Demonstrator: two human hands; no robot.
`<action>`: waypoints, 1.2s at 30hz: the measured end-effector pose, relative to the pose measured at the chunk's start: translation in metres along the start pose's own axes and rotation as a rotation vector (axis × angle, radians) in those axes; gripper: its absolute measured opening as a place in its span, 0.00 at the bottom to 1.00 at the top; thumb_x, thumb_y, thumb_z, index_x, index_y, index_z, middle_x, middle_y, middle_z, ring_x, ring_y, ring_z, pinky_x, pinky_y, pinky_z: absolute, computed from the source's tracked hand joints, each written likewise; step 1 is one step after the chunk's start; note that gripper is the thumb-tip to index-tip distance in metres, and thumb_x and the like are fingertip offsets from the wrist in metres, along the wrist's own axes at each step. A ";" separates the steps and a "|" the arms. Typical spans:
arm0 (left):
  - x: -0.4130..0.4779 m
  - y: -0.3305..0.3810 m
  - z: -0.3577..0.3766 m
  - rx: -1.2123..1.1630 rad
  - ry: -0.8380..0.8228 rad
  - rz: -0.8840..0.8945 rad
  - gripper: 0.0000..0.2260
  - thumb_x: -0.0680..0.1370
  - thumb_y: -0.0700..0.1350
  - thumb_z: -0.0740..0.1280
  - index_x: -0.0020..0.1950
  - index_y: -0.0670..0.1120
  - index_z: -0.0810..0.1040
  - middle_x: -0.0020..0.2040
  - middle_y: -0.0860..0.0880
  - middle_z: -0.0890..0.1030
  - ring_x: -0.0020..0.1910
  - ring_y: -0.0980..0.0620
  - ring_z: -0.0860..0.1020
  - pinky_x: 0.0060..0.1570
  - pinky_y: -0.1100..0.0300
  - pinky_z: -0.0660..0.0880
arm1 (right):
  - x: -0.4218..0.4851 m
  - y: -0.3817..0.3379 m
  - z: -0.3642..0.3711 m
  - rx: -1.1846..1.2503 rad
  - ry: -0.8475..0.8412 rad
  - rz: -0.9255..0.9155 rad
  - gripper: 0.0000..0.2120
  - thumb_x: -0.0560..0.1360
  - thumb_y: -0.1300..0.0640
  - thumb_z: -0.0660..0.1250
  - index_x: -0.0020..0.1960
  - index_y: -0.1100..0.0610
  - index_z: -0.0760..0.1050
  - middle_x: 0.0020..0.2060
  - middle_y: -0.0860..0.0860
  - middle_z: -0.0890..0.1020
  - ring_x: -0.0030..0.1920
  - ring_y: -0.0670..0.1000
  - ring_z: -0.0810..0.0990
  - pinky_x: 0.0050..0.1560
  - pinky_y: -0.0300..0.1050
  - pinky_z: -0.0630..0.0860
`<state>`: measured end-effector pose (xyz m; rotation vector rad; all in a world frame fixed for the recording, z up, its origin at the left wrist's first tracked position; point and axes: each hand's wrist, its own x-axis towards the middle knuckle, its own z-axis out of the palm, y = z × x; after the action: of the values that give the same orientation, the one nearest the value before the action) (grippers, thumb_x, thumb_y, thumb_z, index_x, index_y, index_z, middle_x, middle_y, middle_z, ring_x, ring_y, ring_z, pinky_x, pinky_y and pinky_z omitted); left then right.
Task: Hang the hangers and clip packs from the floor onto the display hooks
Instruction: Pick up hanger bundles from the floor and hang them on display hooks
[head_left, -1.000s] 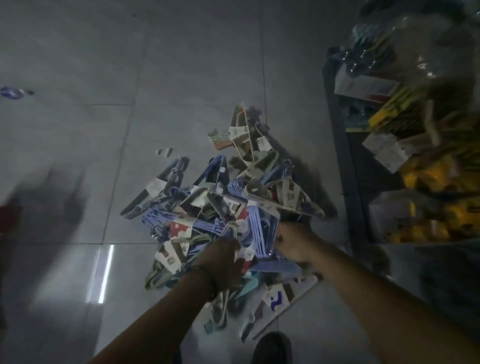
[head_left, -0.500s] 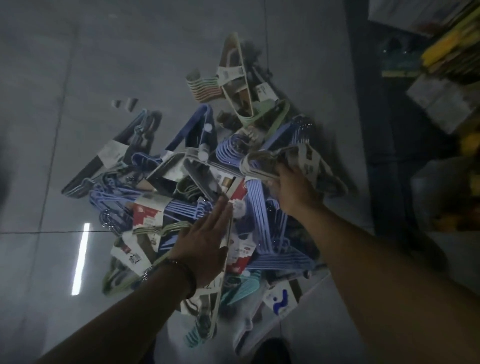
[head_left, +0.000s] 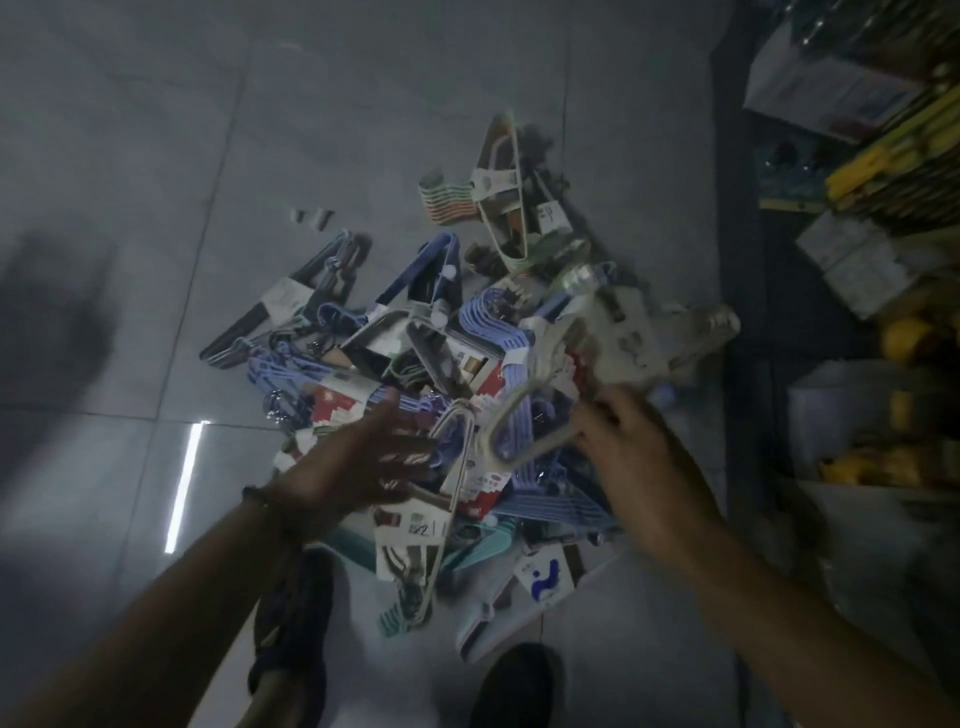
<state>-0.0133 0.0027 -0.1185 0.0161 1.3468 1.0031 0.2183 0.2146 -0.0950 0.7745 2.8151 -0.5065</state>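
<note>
left arm: comes in from 7 o'clock and reaches toward 1 o'clock, forearm nearly straight, a dark bracelet at the wrist.
left hand: hangs over the 6 o'clock part of the heap, fingers straight and loosely spread, gripping nothing; whether they touch the packs beneath, I cannot tell.
right arm: comes in from 5 o'clock and reaches toward 11 o'clock, wrist bent slightly inward.
right hand: back turned to the camera, fingers curled round the lower end of one pack.
white hanger pack: held above the heap, tilted, its looped end at 9 o'clock of the right hand and its body running up toward 1 o'clock; motion-blurred, a paper label round its middle.
pile of hanger packs: blue, white and teal bundles jumbled at the centre of the view, lying on the floor.
floor: grey tiles, a bright strip of reflected light at 8 o'clock of the heap.
shelf: at 3 o'clock, stocked with boxes and yellow goods.
shoe: at 6 o'clock, just below the heap.
</note>
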 end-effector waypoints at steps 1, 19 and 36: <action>-0.015 -0.008 -0.004 -0.058 -0.094 -0.036 0.33 0.76 0.75 0.60 0.70 0.54 0.79 0.67 0.48 0.83 0.66 0.44 0.82 0.61 0.46 0.79 | -0.013 -0.015 -0.001 -0.075 -0.020 -0.063 0.20 0.76 0.59 0.71 0.67 0.52 0.73 0.64 0.52 0.72 0.61 0.52 0.74 0.57 0.49 0.79; -0.050 -0.242 0.027 -0.028 0.379 0.005 0.12 0.86 0.51 0.60 0.70 0.57 0.72 0.46 0.44 0.86 0.40 0.44 0.87 0.40 0.52 0.85 | -0.085 -0.151 0.152 0.632 0.011 0.402 0.18 0.77 0.47 0.72 0.57 0.52 0.66 0.54 0.49 0.71 0.50 0.48 0.77 0.47 0.54 0.82; 0.085 -0.287 -0.028 0.334 0.536 -0.178 0.22 0.82 0.59 0.64 0.69 0.45 0.73 0.66 0.39 0.81 0.62 0.37 0.79 0.52 0.55 0.73 | 0.006 -0.161 0.268 0.455 0.055 0.749 0.40 0.74 0.42 0.75 0.76 0.56 0.59 0.75 0.61 0.62 0.71 0.64 0.67 0.67 0.58 0.74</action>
<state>0.1229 -0.1342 -0.3485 -0.1272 1.9595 0.6413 0.1500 -0.0111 -0.3000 1.8255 2.2008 -0.9783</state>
